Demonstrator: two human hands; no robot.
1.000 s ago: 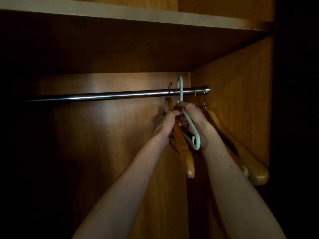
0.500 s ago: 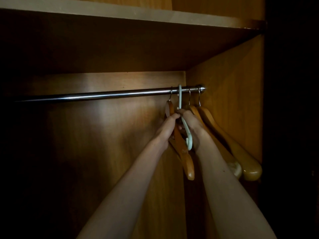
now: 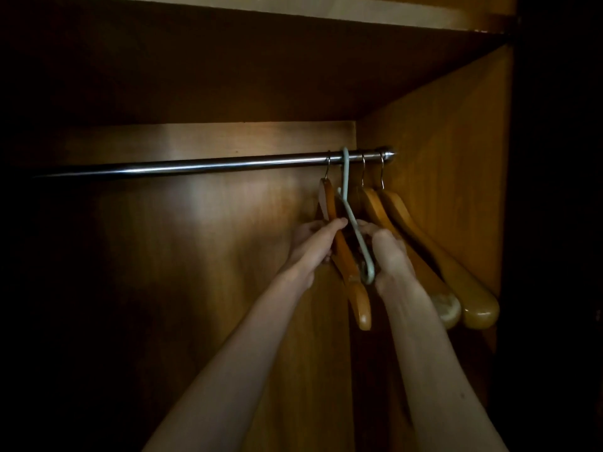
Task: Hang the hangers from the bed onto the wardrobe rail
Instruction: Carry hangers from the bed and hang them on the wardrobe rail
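Left hand (image 3: 313,244): fingers (image 3: 336,223) curled round the shoulder of the leftmost wooden hanger (image 3: 342,252), thumb side up. Right hand (image 3: 388,252): fingers curled against the pale green plastic hanger (image 3: 354,230), apparently gripping its lower arm; exact contact hidden in shadow. Green hanger's hook looped over the wardrobe rail (image 3: 195,164), directly above the fingers; body slanting down to a loop just between the two hands. Wooden hanger's metal hook also over the rail, just left of the green hook.

Right of the right fingers: two more wooden hangers (image 3: 434,256), hooks on the rail near its end cap, shoulders slanting down and toward the camera, crowding close behind the right hand and wrist. Rounded ends well below the fingers.

Left of the left fingers: bare length of rail running into darkness.

Above: underside of a wooden shelf (image 3: 261,60). Behind the fingers: wooden back panel (image 3: 228,256), lit patch near the rail. Right: wooden side wall (image 3: 456,141). Interior dim throughout.
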